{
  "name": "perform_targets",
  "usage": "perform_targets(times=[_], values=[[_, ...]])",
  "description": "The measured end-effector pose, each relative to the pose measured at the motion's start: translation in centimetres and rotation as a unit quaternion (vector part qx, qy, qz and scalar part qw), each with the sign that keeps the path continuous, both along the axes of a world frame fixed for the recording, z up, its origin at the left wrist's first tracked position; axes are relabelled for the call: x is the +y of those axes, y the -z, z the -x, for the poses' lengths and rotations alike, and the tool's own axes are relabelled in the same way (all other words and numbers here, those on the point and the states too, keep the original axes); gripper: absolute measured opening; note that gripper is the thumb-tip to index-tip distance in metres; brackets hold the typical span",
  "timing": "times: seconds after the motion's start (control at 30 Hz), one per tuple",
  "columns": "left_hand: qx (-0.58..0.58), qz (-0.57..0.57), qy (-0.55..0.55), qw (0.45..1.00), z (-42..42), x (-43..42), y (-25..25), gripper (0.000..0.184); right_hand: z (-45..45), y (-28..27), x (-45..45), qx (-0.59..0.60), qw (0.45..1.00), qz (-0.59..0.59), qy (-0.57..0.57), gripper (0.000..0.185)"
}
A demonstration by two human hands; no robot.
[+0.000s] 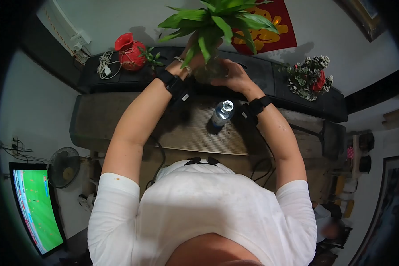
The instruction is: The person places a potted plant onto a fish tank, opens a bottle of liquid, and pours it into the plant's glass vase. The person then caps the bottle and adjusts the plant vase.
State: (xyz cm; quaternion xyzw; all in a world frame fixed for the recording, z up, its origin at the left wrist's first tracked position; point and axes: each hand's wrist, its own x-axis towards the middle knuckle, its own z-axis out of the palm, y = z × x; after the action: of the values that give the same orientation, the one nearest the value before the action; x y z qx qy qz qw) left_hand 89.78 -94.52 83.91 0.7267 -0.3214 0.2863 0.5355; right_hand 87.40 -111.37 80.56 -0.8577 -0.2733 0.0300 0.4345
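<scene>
A leafy green plant [224,22] stands upright in a clear glass vase [206,73] at the top of the view. My right hand [236,76] is closed around the right side of the vase. My left hand [194,52] reaches up among the lower leaves and appears closed on the stems; leaves hide most of its fingers. Between my forearms a clear bottle [222,113] with a blue label stands on the ribbed wooden surface. Black straps with small devices sit on both wrists.
A dark shelf [264,80] runs along the wall. On it are a red vase [132,55], a coiled white cable [105,65] and a grey-green ornament [310,77]. A fan [64,167] and a lit television [37,208] are at left; another person [328,224] sits at lower right.
</scene>
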Motion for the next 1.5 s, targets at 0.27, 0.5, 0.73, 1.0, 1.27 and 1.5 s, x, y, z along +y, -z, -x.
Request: perform_targets(times=[0.27,0.5,0.73,1.0,1.27,1.5], values=[[0.04,-0.011,-0.002,0.999,-0.4,1.1,0.1,0.018,-1.8,1.3,0.0,0.003,0.996,-0.057,-0.067,0.068],[0.209,0.002,0.113,0.971,0.2,2.4,1.2,0.034,0.0,0.1,-0.4,0.034,0.999,0.006,-0.023,0.069],[-0.046,-0.265,-0.101,0.958,3.7,3.8,0.4,0.037,2.0,2.0,-4.3,0.048,0.996,-0.067,0.042,0.063],[0.199,-0.363,-0.097,0.905,14.7,5.6,6.4,0.051,11.1,1.0,-6.6,0.134,0.986,-0.092,0.022,0.06],[0.224,-0.408,-0.124,0.876,15.5,4.9,8.3,0.04,12.2,4.4,-2.0,0.077,0.987,-0.13,0.047,0.06],[0.39,0.074,0.098,0.913,15.9,3.2,1.1,0.036,13.3,3.9,-1.3,0.053,0.986,-0.156,0.022,0.054]])
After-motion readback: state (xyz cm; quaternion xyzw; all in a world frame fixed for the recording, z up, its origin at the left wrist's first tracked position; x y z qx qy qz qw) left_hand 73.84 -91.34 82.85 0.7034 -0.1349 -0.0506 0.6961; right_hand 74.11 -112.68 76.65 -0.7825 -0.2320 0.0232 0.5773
